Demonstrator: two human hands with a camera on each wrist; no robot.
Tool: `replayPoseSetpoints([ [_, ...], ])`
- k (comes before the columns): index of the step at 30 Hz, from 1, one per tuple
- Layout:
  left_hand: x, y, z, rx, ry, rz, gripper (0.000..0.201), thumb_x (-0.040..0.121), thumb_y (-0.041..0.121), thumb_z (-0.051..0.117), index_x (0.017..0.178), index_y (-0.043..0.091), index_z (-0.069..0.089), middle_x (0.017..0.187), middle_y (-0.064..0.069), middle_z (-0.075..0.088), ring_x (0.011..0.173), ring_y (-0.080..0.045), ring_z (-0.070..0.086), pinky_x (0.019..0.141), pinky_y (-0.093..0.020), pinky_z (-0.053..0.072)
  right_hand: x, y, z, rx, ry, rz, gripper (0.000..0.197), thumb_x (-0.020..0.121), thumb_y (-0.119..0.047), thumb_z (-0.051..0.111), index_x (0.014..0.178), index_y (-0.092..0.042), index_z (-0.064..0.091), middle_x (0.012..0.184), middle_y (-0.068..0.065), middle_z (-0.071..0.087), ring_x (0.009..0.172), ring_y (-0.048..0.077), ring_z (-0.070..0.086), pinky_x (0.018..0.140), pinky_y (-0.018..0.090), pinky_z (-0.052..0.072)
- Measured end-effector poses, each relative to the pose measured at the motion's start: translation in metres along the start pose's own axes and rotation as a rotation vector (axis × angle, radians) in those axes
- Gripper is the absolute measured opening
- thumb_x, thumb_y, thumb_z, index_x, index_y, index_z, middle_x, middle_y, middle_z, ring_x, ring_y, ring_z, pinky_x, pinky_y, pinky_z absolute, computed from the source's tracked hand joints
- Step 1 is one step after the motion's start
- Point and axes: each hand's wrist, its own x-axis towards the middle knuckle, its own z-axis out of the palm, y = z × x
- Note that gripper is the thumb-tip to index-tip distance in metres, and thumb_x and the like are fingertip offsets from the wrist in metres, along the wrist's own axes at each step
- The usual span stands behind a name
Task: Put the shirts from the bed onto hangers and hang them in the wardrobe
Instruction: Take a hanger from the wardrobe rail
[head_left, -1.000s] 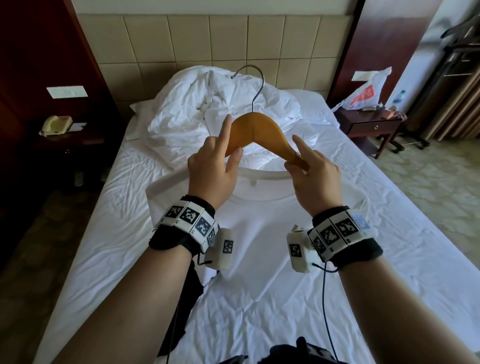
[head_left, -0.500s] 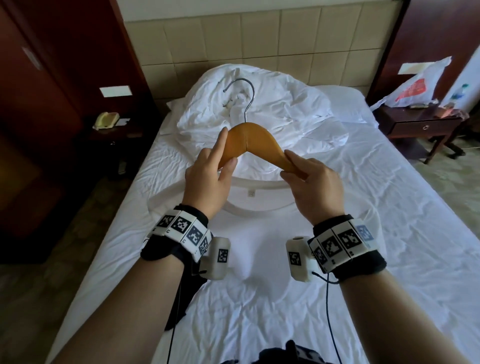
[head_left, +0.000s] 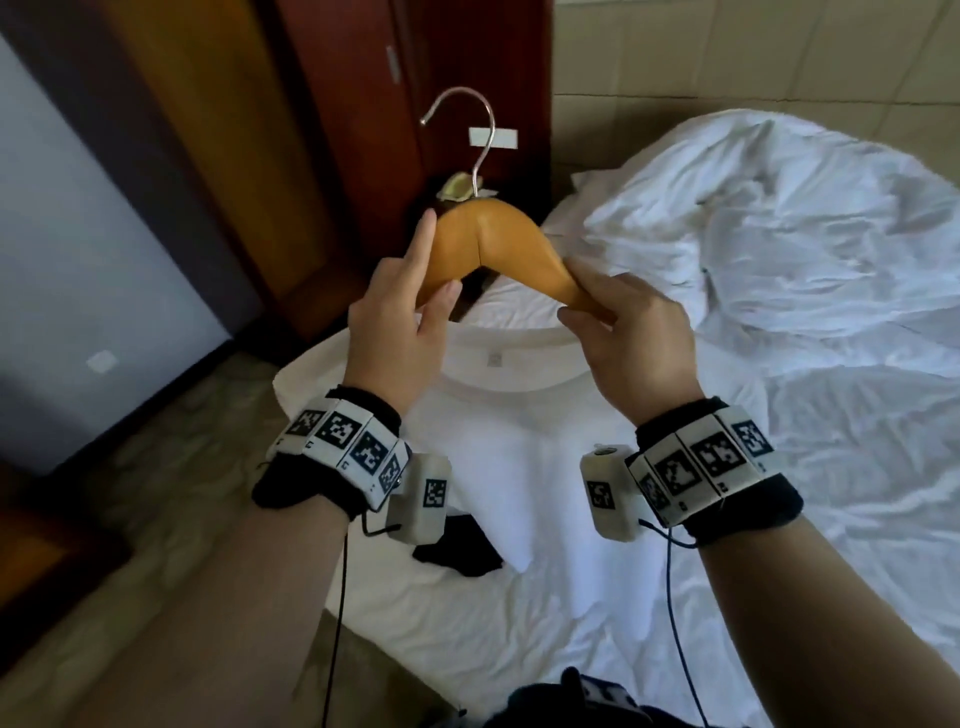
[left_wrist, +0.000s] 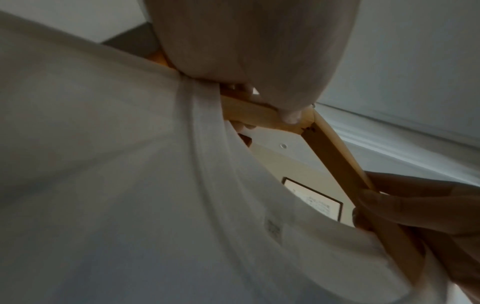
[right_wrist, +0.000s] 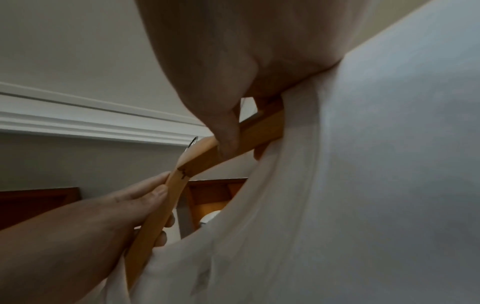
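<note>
A wooden hanger (head_left: 498, 239) with a metal hook (head_left: 480, 135) is held up over the bed's left side. Its arms go into the collar of a white T-shirt (head_left: 519, 452), which hangs below it. My left hand (head_left: 439, 254) pinches the left arm, index finger lying along the wood. My right hand (head_left: 569, 288) pinches the right arm between thumb and fingers. The left wrist view shows the hanger (left_wrist: 335, 156) entering the shirt collar (left_wrist: 207, 164). In the right wrist view my thumb (right_wrist: 228, 131) presses on the hanger (right_wrist: 202, 162) beside the shirt (right_wrist: 363, 185).
The bed (head_left: 779, 519) has white sheets, with a crumpled duvet (head_left: 753, 208) at its head. A black cloth (head_left: 462, 545) lies near the bed's left edge. Dark wooden panels (head_left: 337, 130) and a bedside stand with a phone (head_left: 457, 187) lie beyond the hanger. Floor (head_left: 156, 493) shows at the left.
The view has swung left, and the hanger with the shirt now stands before the wooden panels instead of the duvet. Both hands keep the same hold.
</note>
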Motion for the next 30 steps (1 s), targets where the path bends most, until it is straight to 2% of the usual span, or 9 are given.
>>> replayPoseSetpoints([
  [3,0.001,-0.039,-0.040,0.043,0.060,-0.018,0.059,0.101,0.026,0.048,0.153,0.025,0.021,0.104,0.004,0.044,0.090,-0.003,0.045,0.075,-0.010,0.039,0.015,-0.034,0.039,0.040,-0.065,-0.068,0.051,0.084,-0.036,0.052,0.133,-0.026,0.057,0.088,-0.005,0.056,0.087,0.025,0.060,0.078,0.043,0.047],
  [6,-0.002,-0.085,-0.079,0.065,0.111,-0.040,0.058,0.100,0.027,0.048,0.152,0.024,0.022,0.105,0.003,0.045,0.093,-0.006,0.048,0.073,-0.005,0.038,0.027,-0.071,0.086,0.090,-0.128,-0.090,0.049,0.086,-0.035,0.055,0.134,-0.026,0.057,0.090,-0.007,0.054,0.089,0.023,0.059,0.080,0.048,0.048],
  [8,-0.006,-0.117,-0.105,0.077,0.139,-0.066,0.058,0.100,0.027,0.048,0.152,0.025,0.021,0.104,0.003,0.045,0.091,-0.008,0.049,0.076,-0.010,0.040,0.035,-0.097,0.121,0.135,-0.140,-0.120,0.048,0.085,-0.033,0.057,0.132,-0.025,0.059,0.091,-0.002,0.060,0.087,0.023,0.059,0.080,0.050,0.048],
  [12,-0.017,-0.179,-0.164,0.120,0.173,-0.190,0.057,0.102,0.033,0.044,0.150,0.034,0.014,0.109,0.005,0.042,0.098,-0.008,0.047,0.094,-0.041,0.046,0.050,-0.152,0.194,0.215,-0.226,-0.171,0.044,0.088,-0.025,0.065,0.131,-0.024,0.060,0.098,0.005,0.065,0.091,0.023,0.060,0.082,0.049,0.049],
  [14,-0.027,-0.209,-0.195,0.146,0.204,-0.234,0.056,0.101,0.036,0.042,0.147,0.038,0.011,0.108,0.004,0.043,0.098,-0.012,0.048,0.096,-0.051,0.045,0.054,-0.181,0.232,0.249,-0.289,-0.198,0.044,0.088,-0.024,0.066,0.131,-0.024,0.059,0.100,0.005,0.064,0.091,0.023,0.061,0.082,0.050,0.049],
  [19,-0.070,-0.278,-0.277,0.258,0.336,-0.371,0.056,0.101,0.035,0.043,0.144,0.044,0.008,0.106,0.003,0.046,0.096,-0.010,0.046,0.098,-0.053,0.042,0.051,-0.261,0.328,0.376,-0.450,-0.301,0.045,0.087,-0.026,0.065,0.131,-0.024,0.059,0.101,0.005,0.064,0.093,0.024,0.062,0.083,0.050,0.051],
  [22,-0.098,-0.312,-0.322,0.340,0.431,-0.464,0.057,0.100,0.032,0.046,0.146,0.040,0.013,0.111,-0.004,0.050,0.098,-0.009,0.043,0.101,-0.052,0.039,0.045,-0.309,0.382,0.423,-0.561,-0.377,0.044,0.087,-0.023,0.066,0.131,-0.024,0.060,0.097,0.004,0.063,0.091,0.024,0.061,0.083,0.049,0.050],
  [26,-0.129,-0.354,-0.374,0.448,0.524,-0.563,0.058,0.100,0.028,0.050,0.144,0.041,0.014,0.110,-0.001,0.048,0.095,-0.010,0.042,0.092,-0.036,0.033,0.038,-0.369,0.452,0.484,-0.689,-0.451,0.043,0.087,-0.019,0.069,0.129,-0.022,0.062,0.095,-0.002,0.060,0.090,0.022,0.061,0.086,0.046,0.050],
  [30,-0.143,-0.405,-0.424,0.504,0.603,-0.640,0.060,0.096,0.034,0.048,0.149,0.039,0.022,0.104,0.011,0.043,0.091,-0.005,0.040,0.093,-0.043,0.039,0.038,-0.425,0.526,0.564,-0.754,-0.532,0.044,0.086,-0.024,0.066,0.129,-0.021,0.062,0.103,0.006,0.067,0.096,0.025,0.063,0.090,0.048,0.049],
])
